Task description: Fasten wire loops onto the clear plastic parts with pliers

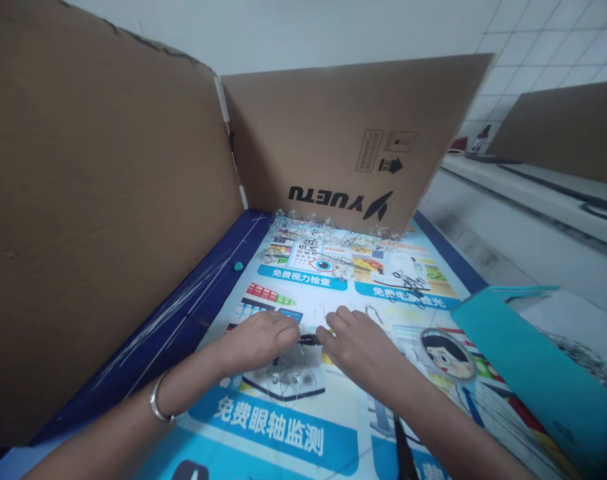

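My left hand (266,339) is closed, its thumb and fingers pinched at one end of a short black piece (309,339). My right hand (356,343) meets the other end with bent, closed fingers. What this piece is, I cannot make out. Just below the hands, a thin wire shape with clear round beads (286,379) lies or hangs over the printed sheet (340,393); how it joins the black piece is hidden. Several bent wire loops (378,313) lie just beyond my right hand.
Cardboard panels (353,120) wall the far and left sides. Clear beaded wire pieces (308,220) lie along the far panel, with black loops (408,283) nearer. Straight wires (158,320) run along the left edge. A turquoise box (538,360) holding dark wire pieces stands at right.
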A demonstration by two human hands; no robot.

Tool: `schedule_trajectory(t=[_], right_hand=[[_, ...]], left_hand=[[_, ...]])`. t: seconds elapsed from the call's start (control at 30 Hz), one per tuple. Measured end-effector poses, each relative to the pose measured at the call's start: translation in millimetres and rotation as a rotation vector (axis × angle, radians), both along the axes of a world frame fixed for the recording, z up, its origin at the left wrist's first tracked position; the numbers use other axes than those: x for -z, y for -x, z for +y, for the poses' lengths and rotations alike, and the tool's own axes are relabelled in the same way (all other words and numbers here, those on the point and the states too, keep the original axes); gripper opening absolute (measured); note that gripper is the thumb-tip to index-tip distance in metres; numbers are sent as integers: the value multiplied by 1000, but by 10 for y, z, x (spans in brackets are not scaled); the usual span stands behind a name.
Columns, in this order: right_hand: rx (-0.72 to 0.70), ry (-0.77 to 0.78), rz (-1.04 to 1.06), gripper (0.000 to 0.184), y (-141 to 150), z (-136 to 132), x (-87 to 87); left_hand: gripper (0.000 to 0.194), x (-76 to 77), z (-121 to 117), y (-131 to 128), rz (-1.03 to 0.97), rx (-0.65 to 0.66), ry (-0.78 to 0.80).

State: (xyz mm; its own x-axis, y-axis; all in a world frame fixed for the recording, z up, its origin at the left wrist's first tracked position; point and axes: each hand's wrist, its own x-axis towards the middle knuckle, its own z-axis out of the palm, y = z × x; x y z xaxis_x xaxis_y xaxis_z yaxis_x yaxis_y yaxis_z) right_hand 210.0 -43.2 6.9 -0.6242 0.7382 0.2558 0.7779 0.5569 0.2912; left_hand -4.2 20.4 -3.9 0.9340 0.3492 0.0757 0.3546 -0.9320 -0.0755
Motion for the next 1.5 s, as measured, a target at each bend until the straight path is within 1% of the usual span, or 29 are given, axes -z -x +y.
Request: schedule_trajectory(t=[0.3,0.53,0.67,0.87,1.0,1.07,1.27,1.5], right_hand=[[17,7,15,7,-19,-4,10],[17,-18,21,7,-33,20,77],[8,1,33,7,-30,38,37],[9,4,38,5,-60,36,-38],[8,0,32,3,-80,21,-71],[7,-5,21,2,-77,9,-84],[9,-27,-21,6,-40,-29,-131],[-12,-47,2,5,-14,-59,-166]], left_hand=[[24,57,16,2,-46,-2,54],[22,43,9,-8,-57,-12,23],[21,69,37,-4,-89,31,-14],[20,95,53,8,-131,81,-21],[21,86,45,12,-123,100,-84],[21,103,47,21,-148,131,-130],[17,196,68,39,-331,232,-214],[14,176,42,18,-445,299,-297]])
